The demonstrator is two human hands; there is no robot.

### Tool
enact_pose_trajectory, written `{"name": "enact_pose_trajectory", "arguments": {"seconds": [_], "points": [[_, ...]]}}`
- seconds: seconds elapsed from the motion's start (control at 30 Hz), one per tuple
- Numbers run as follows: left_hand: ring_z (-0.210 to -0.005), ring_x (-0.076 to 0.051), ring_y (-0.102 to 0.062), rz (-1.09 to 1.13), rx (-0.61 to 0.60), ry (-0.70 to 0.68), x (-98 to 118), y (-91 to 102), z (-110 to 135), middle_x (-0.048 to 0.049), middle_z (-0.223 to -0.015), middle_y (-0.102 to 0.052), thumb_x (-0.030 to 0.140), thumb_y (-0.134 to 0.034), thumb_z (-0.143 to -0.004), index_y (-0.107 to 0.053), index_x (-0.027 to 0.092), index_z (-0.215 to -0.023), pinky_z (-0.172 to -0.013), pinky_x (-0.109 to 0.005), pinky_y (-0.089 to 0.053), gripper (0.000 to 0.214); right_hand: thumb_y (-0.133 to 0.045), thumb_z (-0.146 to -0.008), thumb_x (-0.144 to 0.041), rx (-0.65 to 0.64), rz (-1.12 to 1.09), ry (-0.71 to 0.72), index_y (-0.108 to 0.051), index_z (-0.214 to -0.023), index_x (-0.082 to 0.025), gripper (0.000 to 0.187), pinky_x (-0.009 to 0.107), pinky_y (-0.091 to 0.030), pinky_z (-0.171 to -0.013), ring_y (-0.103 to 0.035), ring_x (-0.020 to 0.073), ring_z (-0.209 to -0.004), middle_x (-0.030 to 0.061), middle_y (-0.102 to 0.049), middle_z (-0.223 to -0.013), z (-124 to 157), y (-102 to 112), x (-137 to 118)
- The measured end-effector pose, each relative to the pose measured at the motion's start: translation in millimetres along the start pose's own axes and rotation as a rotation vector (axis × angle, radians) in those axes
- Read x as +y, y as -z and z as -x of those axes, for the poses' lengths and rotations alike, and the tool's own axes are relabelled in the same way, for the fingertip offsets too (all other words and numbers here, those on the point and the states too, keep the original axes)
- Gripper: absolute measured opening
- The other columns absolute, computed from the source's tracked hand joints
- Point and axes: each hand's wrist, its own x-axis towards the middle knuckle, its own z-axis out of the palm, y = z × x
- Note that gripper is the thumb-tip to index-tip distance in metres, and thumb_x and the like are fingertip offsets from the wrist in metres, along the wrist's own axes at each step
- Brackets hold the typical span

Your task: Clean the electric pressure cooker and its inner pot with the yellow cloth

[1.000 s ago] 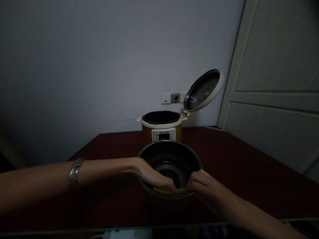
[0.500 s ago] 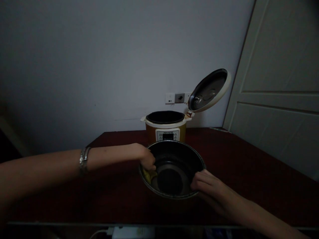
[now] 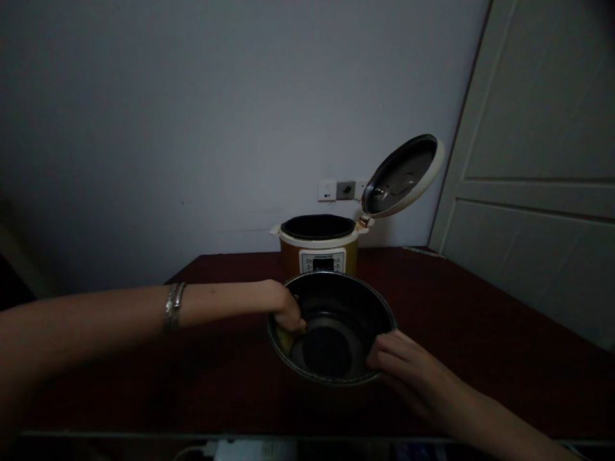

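A dark round inner pot (image 3: 362,301) is tilted toward me above the near part of the table. My left hand (image 3: 288,310) reaches over its left rim, fingers closed on a yellow cloth (image 3: 284,340) against the inside wall; most of the cloth is hidden. My right hand (image 3: 396,358) grips the pot's right rim, fingers inside and the rest of the hand outside. Behind the pot stands an electric cooker (image 3: 319,250) with a white rim and a control panel. Its round lid (image 3: 403,176) is raised to the right.
The dark red table (image 3: 456,307) stands against a pale wall (image 3: 192,128) with wall sockets (image 3: 344,190). A panelled door (image 3: 538,160) is at the right. Below the table's front edge lies a white object (image 3: 254,449) with a cable.
My left hand has shifted slightly right and deeper into the pot, with the yellow cloth less visible. My right hand keeps its hold on the rim.
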Motion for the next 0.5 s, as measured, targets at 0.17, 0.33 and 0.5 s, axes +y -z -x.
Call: {"name": "enact_pose_trajectory", "arguments": {"seconds": [0.17, 0.33, 0.5], "points": [[-0.078, -0.02, -0.062, 0.578, -0.623, 0.044, 27, 22.5, 26, -0.0005, -0.065, -0.068, 0.038, -0.049, -0.075, -0.071, 0.021, -0.068, -0.074, -0.029, -0.046, 0.028, -0.037, -0.085, -0.004, -0.021, -0.004, -0.034, -0.055, -0.088, -0.018, 0.023, 0.028, -0.044, -0.066, -0.054, 0.0157, -0.076, 0.0057, -0.06, -0.084, 1, -3, 2], [-0.079, -0.015, -0.06, 0.887, -0.588, -0.202, 72, 21.3, 35, 0.003, -0.075, -0.066, 0.031, -0.037, -0.084, -0.069, 0.019, -0.083, -0.075, -0.026, -0.046, 0.034, -0.044, -0.083, -0.008, 0.061, -0.151, -0.196, -0.047, -0.097, -0.02, 0.019, 0.028, -0.049, -0.072, -0.057, 0.0153, -0.085, 0.0055, -0.059, -0.094, 4, -12, 8], [-0.079, -0.013, -0.057, 1.007, -0.238, -0.37, 98, 4.3, 42, 0.0029, -0.081, -0.065, 0.02, -0.029, -0.084, -0.065, 0.018, -0.083, -0.077, -0.023, -0.046, 0.036, -0.049, -0.084, -0.011, 0.04, -0.156, -0.188, -0.026, -0.137, -0.019, 0.058, 0.037, -0.043, -0.098, -0.047, 0.0193, -0.121, 0.0136, -0.047, -0.131, 0, -1, 3]]}}
